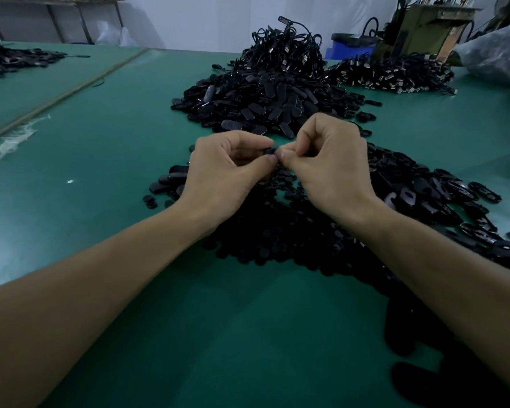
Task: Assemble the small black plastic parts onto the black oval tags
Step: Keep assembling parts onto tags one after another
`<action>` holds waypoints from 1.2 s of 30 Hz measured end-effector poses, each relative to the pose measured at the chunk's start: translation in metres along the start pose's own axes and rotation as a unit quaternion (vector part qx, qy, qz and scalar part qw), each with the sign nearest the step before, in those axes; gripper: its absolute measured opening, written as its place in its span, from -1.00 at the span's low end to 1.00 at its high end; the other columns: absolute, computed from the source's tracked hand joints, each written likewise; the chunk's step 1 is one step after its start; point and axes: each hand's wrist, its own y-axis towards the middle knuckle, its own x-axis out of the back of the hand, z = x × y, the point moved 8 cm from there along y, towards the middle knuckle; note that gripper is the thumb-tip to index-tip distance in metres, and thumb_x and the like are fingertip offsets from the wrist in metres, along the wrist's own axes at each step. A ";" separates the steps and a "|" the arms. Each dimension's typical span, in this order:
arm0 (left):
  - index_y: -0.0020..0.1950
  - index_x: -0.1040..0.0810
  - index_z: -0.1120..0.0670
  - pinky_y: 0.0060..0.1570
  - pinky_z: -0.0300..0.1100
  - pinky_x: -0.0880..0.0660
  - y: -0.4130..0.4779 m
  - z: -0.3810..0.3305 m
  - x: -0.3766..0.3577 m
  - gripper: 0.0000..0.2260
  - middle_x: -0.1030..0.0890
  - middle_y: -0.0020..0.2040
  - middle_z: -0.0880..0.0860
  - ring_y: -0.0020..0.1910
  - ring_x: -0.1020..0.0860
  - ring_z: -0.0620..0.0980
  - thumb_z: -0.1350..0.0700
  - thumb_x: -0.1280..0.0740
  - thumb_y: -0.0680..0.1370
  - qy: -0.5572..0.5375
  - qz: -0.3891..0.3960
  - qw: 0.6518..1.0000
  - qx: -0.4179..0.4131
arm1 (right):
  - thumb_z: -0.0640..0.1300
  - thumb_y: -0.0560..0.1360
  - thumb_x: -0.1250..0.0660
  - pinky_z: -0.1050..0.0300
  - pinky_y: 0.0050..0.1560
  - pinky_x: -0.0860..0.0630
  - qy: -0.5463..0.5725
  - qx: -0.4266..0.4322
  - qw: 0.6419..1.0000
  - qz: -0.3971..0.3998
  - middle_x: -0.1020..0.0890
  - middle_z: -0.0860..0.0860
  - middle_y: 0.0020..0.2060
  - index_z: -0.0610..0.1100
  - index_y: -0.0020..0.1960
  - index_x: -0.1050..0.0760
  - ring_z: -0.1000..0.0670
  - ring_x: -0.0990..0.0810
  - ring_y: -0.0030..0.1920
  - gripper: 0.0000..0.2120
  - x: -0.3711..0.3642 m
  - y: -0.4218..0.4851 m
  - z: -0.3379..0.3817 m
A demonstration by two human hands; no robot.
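Head view: over the green table mat (100,201), the left hand (227,169) and right hand (330,166) meet fingertip to fingertip. Both have curled fingers and pinch one small black plastic piece (270,151), which is mostly hidden. Beneath the wrists lies a near heap of small round black plastic parts (277,240). Black oval tags are piled just beyond the hands (262,107) and spread to the right (424,187).

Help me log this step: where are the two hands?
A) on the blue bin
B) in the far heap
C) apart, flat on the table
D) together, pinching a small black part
D: the left hand and right hand meet, both pinching one part.
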 end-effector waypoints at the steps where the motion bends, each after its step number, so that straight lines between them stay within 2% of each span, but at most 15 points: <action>1: -0.05 -0.67 -0.02 -0.09 -0.15 -0.65 0.000 0.000 0.000 -0.82 -0.73 -0.18 0.01 -0.18 -0.71 -0.03 0.24 -0.54 0.46 0.014 -0.003 1.000 -0.002 | -0.28 0.44 -0.49 -0.10 -0.06 -0.64 -0.011 0.012 1.000 -0.001 -0.67 -0.06 -0.27 -0.02 -0.31 -0.39 -0.06 -0.69 -0.12 -0.66 0.000 -0.001 0.003; 8: -0.07 -0.68 0.02 -0.03 0.04 -0.67 0.001 0.004 0.007 -0.87 -0.73 -0.20 0.06 -0.20 -0.72 0.02 0.25 -0.49 0.49 0.034 -0.047 0.998 0.010 | -0.30 0.46 -0.46 0.00 -0.16 -0.62 -0.032 0.086 0.996 0.020 -0.66 0.00 -0.29 0.06 -0.32 -0.37 -0.04 -0.69 -0.16 -0.61 -0.006 -0.007 0.021; 13: -0.08 -0.67 0.01 -0.09 -0.06 -0.67 0.003 0.005 0.012 -0.88 -0.73 -0.22 0.04 -0.23 -0.72 0.01 0.21 -0.53 0.49 0.025 -0.057 0.998 0.021 | -0.36 0.47 -0.39 -0.06 -0.14 -0.62 -0.045 0.117 0.990 0.058 -0.66 -0.05 -0.27 0.00 -0.28 -0.41 -0.09 -0.69 -0.12 -0.68 -0.013 -0.008 0.023; 15: -0.08 -0.65 -0.01 -0.13 -0.10 -0.66 0.004 0.004 0.013 -0.85 -0.73 -0.23 0.03 -0.24 -0.72 0.01 0.23 -0.52 0.49 0.018 -0.057 0.998 0.017 | -0.37 0.46 -0.40 0.05 -0.10 -0.63 -0.040 0.125 0.990 0.055 -0.67 -0.05 -0.24 -0.08 -0.26 -0.43 0.00 -0.69 -0.09 -0.73 -0.011 -0.008 0.023; 17: -0.07 -0.64 0.00 -0.17 -0.16 -0.64 0.004 0.002 0.012 -0.84 -0.73 -0.23 0.01 -0.26 -0.72 0.00 0.25 -0.50 0.51 0.007 -0.049 0.999 0.009 | -0.34 0.46 -0.44 0.31 -0.13 -0.56 -0.028 0.112 0.993 0.040 -0.68 -0.01 -0.19 -0.14 -0.22 -0.46 0.13 -0.65 -0.10 -0.80 -0.005 -0.004 0.020; 19: -0.05 -0.64 0.02 -0.21 -0.24 -0.61 0.004 0.001 0.009 -0.84 -0.73 -0.25 0.00 -0.27 -0.71 -0.03 0.28 -0.48 0.52 -0.007 -0.030 1.000 0.001 | -0.25 0.46 -0.48 0.38 -0.15 -0.50 -0.021 0.073 0.996 0.047 -0.66 0.06 -0.15 -0.08 -0.13 -0.52 0.15 -0.63 -0.13 -0.84 -0.002 0.003 0.012; 21: -0.03 -0.63 0.04 -0.22 -0.28 -0.59 0.004 0.001 0.006 -0.84 -0.72 -0.26 -0.01 -0.28 -0.70 -0.06 0.29 -0.47 0.52 -0.024 -0.010 1.000 0.001 | -0.21 0.48 -0.49 0.31 -0.05 -0.56 0.021 0.018 0.995 0.093 -0.68 0.07 -0.13 -0.04 0.00 -0.58 0.15 -0.66 -0.12 -0.84 -0.005 0.007 -0.001; 23: -0.01 -0.63 0.06 -0.22 -0.27 -0.59 0.005 0.004 0.005 -0.85 -0.73 -0.25 0.02 -0.28 -0.69 -0.04 0.30 -0.47 0.53 -0.034 0.002 0.999 0.010 | -0.20 0.48 -0.50 0.25 -0.04 -0.59 0.065 -0.020 0.990 0.120 -0.71 0.03 -0.15 -0.08 0.07 -0.62 0.12 -0.69 -0.12 -0.82 -0.007 0.009 -0.010; 30: -0.05 -0.66 0.06 -0.16 -0.25 -0.62 0.006 0.010 0.003 -0.86 -0.74 -0.21 0.06 -0.24 -0.71 0.01 0.29 -0.48 0.51 -0.045 0.019 0.998 0.029 | -0.26 0.47 -0.49 0.34 -0.27 -0.51 0.116 -0.050 0.981 0.148 -0.70 0.03 -0.32 -0.15 -0.06 -0.66 0.14 -0.64 -0.32 -0.93 -0.011 0.009 -0.017; 33: -0.04 -0.66 0.06 -0.14 -0.25 -0.63 0.005 0.010 0.001 -0.86 -0.74 -0.19 0.06 -0.21 -0.72 0.00 0.30 -0.47 0.52 -0.053 0.030 0.998 0.032 | -0.25 0.47 -0.49 0.32 -0.26 -0.54 0.097 -0.042 0.985 0.140 -0.69 -0.01 -0.30 -0.14 -0.09 -0.65 0.13 -0.63 -0.31 -0.94 -0.009 0.010 -0.016; 36: -0.05 -0.66 0.08 -0.15 -0.26 -0.62 0.005 0.008 -0.001 -0.86 -0.74 -0.19 0.06 -0.21 -0.72 -0.01 0.31 -0.46 0.52 -0.055 0.035 0.997 0.031 | -0.21 0.47 -0.50 0.23 -0.16 -0.61 0.058 -0.029 0.989 0.131 -0.70 -0.04 -0.24 -0.09 -0.12 -0.63 0.10 -0.65 -0.25 -0.93 -0.008 0.012 -0.016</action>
